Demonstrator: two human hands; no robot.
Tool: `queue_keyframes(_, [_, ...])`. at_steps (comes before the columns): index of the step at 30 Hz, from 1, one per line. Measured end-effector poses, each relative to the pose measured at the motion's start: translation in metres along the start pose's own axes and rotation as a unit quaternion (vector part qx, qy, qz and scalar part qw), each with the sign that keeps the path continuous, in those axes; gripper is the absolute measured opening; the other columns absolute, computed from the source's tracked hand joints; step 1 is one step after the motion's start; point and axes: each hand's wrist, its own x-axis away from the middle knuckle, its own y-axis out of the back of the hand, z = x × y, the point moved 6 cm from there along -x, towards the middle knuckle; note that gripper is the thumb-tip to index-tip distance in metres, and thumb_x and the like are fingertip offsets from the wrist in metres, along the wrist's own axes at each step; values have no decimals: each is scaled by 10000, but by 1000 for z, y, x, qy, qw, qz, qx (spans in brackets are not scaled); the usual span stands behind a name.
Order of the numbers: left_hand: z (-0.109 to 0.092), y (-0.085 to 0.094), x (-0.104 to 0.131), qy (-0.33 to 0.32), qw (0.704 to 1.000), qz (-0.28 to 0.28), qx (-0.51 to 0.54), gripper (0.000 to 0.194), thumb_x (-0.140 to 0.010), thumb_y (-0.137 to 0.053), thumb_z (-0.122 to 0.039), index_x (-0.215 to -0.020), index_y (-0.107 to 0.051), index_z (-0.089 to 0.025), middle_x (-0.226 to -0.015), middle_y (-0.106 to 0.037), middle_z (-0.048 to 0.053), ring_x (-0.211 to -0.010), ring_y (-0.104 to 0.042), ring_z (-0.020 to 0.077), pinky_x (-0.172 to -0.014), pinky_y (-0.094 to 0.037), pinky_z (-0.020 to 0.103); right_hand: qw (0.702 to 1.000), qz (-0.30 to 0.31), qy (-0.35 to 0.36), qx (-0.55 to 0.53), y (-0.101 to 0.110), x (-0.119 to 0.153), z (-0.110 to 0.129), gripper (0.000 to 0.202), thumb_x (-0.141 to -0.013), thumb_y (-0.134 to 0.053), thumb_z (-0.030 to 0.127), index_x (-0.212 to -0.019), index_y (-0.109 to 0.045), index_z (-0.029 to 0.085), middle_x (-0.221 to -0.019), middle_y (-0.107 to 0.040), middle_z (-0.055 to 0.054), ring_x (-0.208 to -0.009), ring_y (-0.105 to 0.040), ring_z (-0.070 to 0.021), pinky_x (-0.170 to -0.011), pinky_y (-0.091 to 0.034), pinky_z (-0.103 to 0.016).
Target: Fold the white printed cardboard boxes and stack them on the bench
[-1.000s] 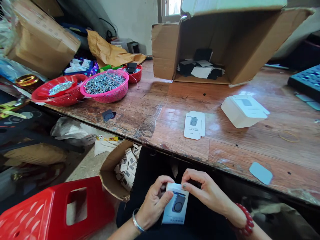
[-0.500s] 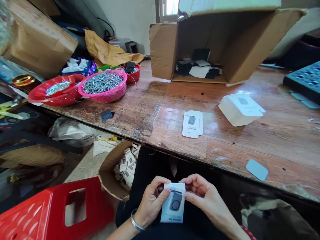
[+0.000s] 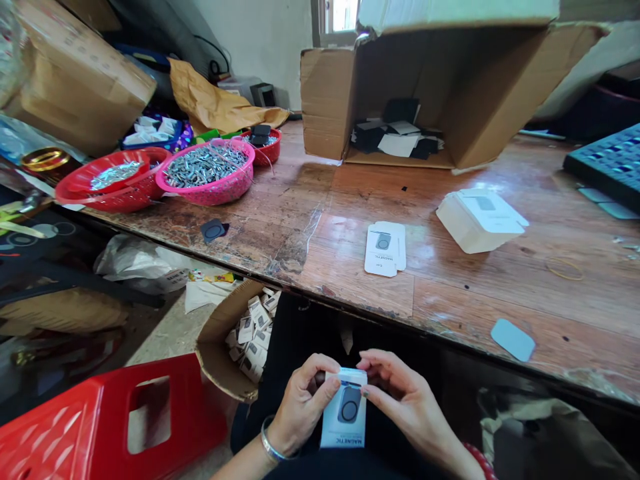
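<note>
Above my lap is a small white box (image 3: 344,417) printed with a dark device and the word MAGNETIC. My left hand (image 3: 309,400) pinches its upper left edge between thumb and fingers, a silver bangle on the wrist. At the upper right corner, my right hand (image 3: 400,393) touches the box with its thumb, its fingers curled behind the top end. One or two flat white cartons (image 3: 384,248) with the same print lie on the wooden table, and a stack of them (image 3: 481,220) sits farther right.
Beyond stands an open cardboard box (image 3: 327,103) with dark and white pieces inside. Pink (image 3: 207,170) and red (image 3: 110,183) baskets of metal parts are at the left. Below the table edge are a carton of small boxes (image 3: 225,353) and a red stool (image 3: 90,413).
My right hand has moved slightly left over the top of the box. The box's top end looks lower and more folded in than before. My left hand keeps its grip.
</note>
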Motion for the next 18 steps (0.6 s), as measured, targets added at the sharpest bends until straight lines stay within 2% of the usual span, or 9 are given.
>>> queue_keyframes(5, [-2, -5, 2, 24, 998, 31, 44, 319, -803, -699, -487, -902, -602, -200, -808, -590, 11, -693, -532, 135, -646, -423, 235, 999, 24, 30, 7, -2, -2, 4, 128, -823, -716, 316, -750, -731, 212, -875, -640, -49, -782, -628, -176, -669, -530, -264])
queue_keyframes(8, [0, -10, 4, 59, 994, 44, 75, 367, -743, -760, -475, -921, -589, -203, -764, -597, -9, -675, -537, 132, -634, -422, 229, 999, 25, 21, 13, -3, -3, 3, 124, -833, -703, 324, -786, -710, 210, -900, -636, -48, -772, -614, -171, -657, -517, -260])
queue_keyframes(10, [2, -10, 4, 83, 993, 25, 86, 353, -748, -753, -477, -868, -578, -194, -705, -588, -25, -634, -527, 121, -609, -411, 220, 999, 22, 20, 38, -6, -4, 3, 120, -855, -677, 320, -817, -695, 208, -878, -637, -42, -757, -604, -168, -655, -504, -260])
queue_keyframes(13, [2, -3, -2, 97, 991, -28, 84, 384, -727, -758, -508, -769, -549, -188, -622, -546, -50, -568, -480, 103, -563, -381, 205, 995, 9, 51, 80, -12, -10, 12, 164, -885, -630, 297, -762, -675, 198, -787, -634, -32, -717, -596, -166, -636, -482, -263])
queue_keyframes(18, [-16, 24, -16, 57, 990, -127, 33, 407, -727, -723, -566, -712, -579, -185, -594, -531, -47, -545, -452, 109, -525, -376, 202, 987, 4, 117, 108, -30, -33, 35, 169, -892, -630, 286, -758, -687, 200, -771, -666, -36, -698, -618, -163, -622, -486, -263])
